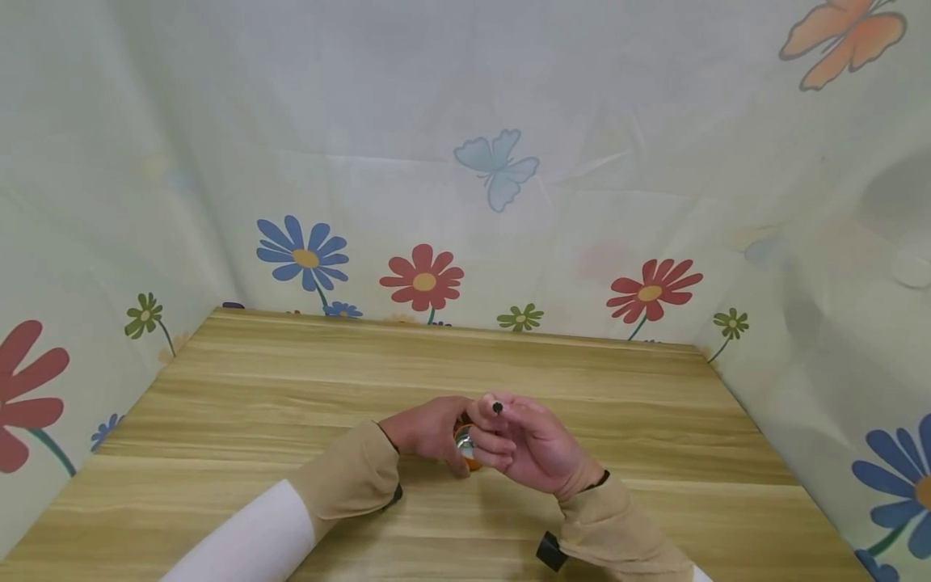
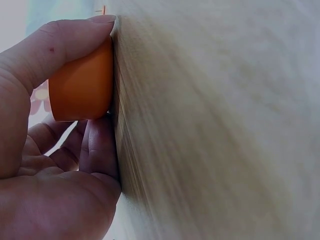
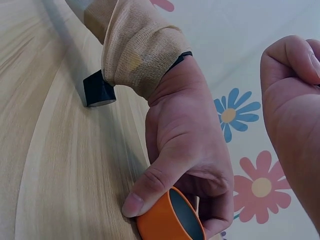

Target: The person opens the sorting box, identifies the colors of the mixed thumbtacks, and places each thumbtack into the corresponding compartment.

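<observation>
A small round orange cup [image 1: 465, 440] with a grey, shiny inside stands on the wooden tabletop. My left hand [image 1: 431, 434] holds it round the side, thumb on the near side and fingers on the far side. In the left wrist view the orange wall [image 2: 82, 87] of the cup shows between thumb and fingers, low against the wood. Above and just right of the cup, my right hand [image 1: 540, 449] has curled fingers and pinches a small thing with a dark, round end [image 1: 498, 407]. Most of that thing is hidden by the fingers.
The wooden tabletop [image 1: 349, 347] ends at a pale cloth backdrop [image 1: 349, 97] with printed flowers and butterflies, which rises at the back and both sides. A black wrist device [image 1: 552, 551] hangs under the right sleeve, close over the table.
</observation>
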Demonstrator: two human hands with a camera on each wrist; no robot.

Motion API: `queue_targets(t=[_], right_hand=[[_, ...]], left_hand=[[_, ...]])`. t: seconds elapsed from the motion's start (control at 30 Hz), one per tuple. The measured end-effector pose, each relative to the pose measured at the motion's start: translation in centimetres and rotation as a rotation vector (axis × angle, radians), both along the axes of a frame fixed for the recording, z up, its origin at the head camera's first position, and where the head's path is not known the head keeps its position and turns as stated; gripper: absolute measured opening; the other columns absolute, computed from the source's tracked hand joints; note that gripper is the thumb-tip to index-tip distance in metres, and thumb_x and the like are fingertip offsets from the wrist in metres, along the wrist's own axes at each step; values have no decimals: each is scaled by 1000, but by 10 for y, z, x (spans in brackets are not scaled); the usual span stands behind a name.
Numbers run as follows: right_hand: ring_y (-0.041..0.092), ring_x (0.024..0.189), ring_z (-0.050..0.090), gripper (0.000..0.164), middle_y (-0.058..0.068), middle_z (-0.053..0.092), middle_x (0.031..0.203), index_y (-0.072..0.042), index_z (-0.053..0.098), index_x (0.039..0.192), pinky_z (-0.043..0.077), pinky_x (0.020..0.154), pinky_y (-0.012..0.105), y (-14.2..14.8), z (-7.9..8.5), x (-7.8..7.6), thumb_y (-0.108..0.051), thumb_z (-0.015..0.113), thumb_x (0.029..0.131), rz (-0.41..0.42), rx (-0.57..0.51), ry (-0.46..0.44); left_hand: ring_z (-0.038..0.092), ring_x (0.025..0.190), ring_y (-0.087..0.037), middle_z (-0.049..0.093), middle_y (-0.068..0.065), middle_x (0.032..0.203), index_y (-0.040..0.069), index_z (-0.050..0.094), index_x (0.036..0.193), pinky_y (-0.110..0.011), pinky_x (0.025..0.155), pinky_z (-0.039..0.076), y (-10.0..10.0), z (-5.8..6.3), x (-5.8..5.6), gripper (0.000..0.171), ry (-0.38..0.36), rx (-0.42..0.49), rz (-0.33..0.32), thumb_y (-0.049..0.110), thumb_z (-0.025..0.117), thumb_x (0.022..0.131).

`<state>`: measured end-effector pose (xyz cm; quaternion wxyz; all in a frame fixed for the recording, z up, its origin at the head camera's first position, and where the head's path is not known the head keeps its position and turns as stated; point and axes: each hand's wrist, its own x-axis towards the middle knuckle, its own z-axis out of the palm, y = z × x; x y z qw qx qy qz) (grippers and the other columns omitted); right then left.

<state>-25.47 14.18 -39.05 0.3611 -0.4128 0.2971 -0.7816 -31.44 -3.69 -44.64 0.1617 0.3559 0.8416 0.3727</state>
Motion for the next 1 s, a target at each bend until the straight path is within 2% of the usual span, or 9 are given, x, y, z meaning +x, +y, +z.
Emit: queue_targets(t=[0.47, 0.73, 1.0], right_hand=[[10, 61, 24, 20, -2, 25, 82, -13, 45, 91, 24, 59, 23, 0, 3, 0, -17, 29, 102, -7, 27, 40], [11, 58, 24, 25, -1, 25, 77, -11, 42, 83, 24, 58, 23, 3, 4, 1, -12, 27, 103, -63, 112, 60], [13, 59, 24, 23, 2, 25, 71, -4, 51, 99, 24, 59, 27, 8, -5, -3, -3, 29, 103, -109, 197, 75]], left_hand=[[55, 86, -10, 57, 11, 96, 26, 56, 101, -23, 75, 45, -1, 0, 0, 57, 8, 5, -14, 10, 89, 56], [55, 85, -13, 58, 12, 94, 26, 59, 94, -24, 74, 46, 1, -1, -1, 51, 0, 26, -29, 9, 89, 56], [54, 85, -15, 58, 11, 93, 24, 58, 94, -24, 74, 45, 0, 0, 0, 52, -9, 38, -20, 9, 89, 55]])
